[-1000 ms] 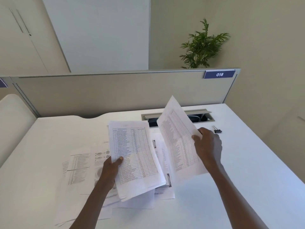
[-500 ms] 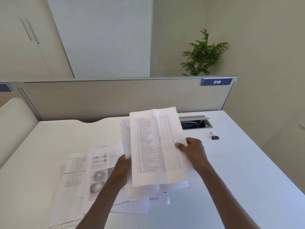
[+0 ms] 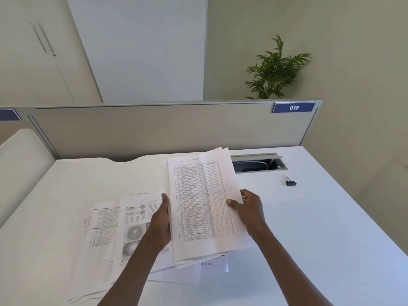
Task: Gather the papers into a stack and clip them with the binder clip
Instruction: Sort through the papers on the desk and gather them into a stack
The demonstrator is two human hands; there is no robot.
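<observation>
A few printed table sheets (image 3: 202, 202) are held up over the white desk (image 3: 320, 228), roughly aligned one on another. My left hand (image 3: 162, 219) grips their left edge and my right hand (image 3: 247, 206) pinches their right edge with the thumb on top. More loose papers (image 3: 130, 221), some with grey pictures, lie spread on the desk to the left and underneath. A small black binder clip (image 3: 290, 181) lies on the desk to the far right, apart from both hands.
A grey partition (image 3: 165, 129) with a blue "018" label (image 3: 293, 107) closes off the desk's far side. An open cable slot (image 3: 258, 164) sits just behind the held sheets. A green plant (image 3: 276, 71) stands beyond the partition.
My right hand brought its sheet leftward onto the sheets in my left hand. Both hands now hold the joined sheets, more upright and squared.
</observation>
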